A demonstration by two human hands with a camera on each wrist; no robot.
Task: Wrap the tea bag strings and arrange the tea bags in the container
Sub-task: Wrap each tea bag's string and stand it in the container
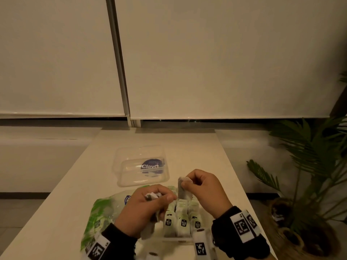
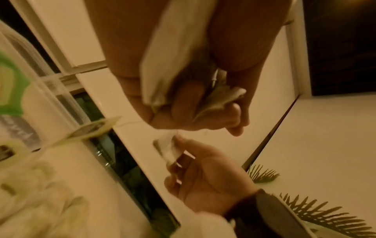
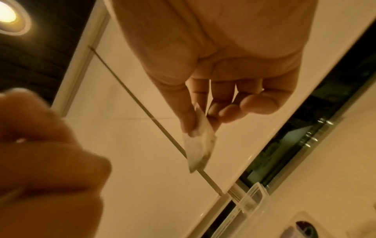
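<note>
Both fists closed: right hand (image 1: 203,186) pinching flat papery tea bag (image 1: 183,188), left hand (image 1: 144,207) clutching crumpled tea bags (image 1: 153,196).

The one legible word is "ClayG", or something close to it, in white on a dark blue round label (image 1: 150,165) on the clear plastic lid (image 1: 129,166) lying on the table (image 1: 187,143). The tea bag tags (image 1: 183,222) carry small dark labels (print too blurred to read). The wrist bands (image 1: 242,226) bear black-and-white square code markers without letters.
</note>
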